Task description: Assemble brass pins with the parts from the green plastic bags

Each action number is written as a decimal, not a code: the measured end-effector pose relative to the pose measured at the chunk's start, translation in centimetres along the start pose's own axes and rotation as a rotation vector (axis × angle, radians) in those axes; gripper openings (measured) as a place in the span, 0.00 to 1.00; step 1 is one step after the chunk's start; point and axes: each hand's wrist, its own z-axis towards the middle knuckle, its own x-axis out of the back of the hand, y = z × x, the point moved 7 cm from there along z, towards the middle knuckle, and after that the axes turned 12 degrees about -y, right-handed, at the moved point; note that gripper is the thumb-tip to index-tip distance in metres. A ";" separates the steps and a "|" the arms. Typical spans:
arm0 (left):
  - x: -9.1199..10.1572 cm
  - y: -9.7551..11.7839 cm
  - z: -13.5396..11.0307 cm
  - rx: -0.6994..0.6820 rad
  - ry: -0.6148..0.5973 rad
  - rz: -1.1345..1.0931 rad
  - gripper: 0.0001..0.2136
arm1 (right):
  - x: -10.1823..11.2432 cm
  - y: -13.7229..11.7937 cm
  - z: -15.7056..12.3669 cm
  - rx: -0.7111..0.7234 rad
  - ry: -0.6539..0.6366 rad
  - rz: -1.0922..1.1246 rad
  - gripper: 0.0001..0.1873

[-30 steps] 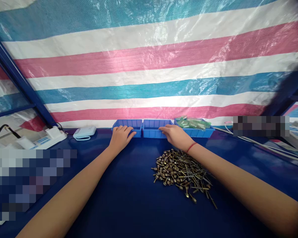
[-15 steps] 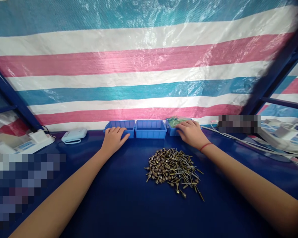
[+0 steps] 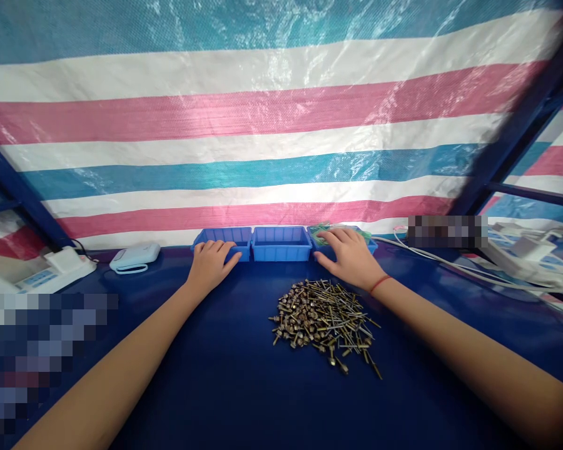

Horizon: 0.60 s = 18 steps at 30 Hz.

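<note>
My left hand point(image 3: 209, 265) rests at the front rim of the left blue plastic bin point(image 3: 241, 241), its thumb held apart from the fingers. Over the right blue bin point(image 3: 371, 246) lies my right hand point(image 3: 351, 255), fingers spread and thumb out to the left, with a red cord on the wrist. Green, crinkled, plastic-looking material point(image 3: 319, 234) shows in that bin, partly covered by the hand. Between them stands the middle blue bin point(image 3: 281, 252), with nothing visible inside. Nearer to me lies a loose pile of small metal parts with thin shafts and brassy heads point(image 3: 323, 315).
All this is on a dark blue table point(image 3: 216, 381). A light-blue case with a loop point(image 3: 136, 256) sits at the back left, near a white power strip point(image 3: 51, 275). White cables point(image 3: 443, 264) and plugs run along the right. Behind hangs a striped plastic sheet point(image 3: 263, 125).
My right hand has shifted slightly left over the right bin, and its thumb has spread away from the fingers. The left hand stays at its bin. The whole view has moved a little.
</note>
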 end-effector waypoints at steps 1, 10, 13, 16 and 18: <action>0.0 0.0 0.0 0.000 0.000 -0.001 0.16 | -0.1 -0.4 0.3 0.001 0.009 0.007 0.22; 0.0 0.0 0.1 0.003 -0.001 -0.001 0.15 | -1.9 -1.4 2.5 0.014 0.055 0.101 0.11; -0.2 0.0 0.1 0.004 -0.003 -0.001 0.16 | -2.0 -1.4 2.1 0.037 0.066 0.135 0.10; -0.4 -0.1 0.1 0.002 -0.003 -0.012 0.16 | -2.0 -1.5 2.0 0.063 0.056 0.165 0.10; -0.4 -0.3 0.1 -0.001 -0.003 -0.022 0.15 | -1.8 -1.7 2.1 0.074 0.045 0.184 0.10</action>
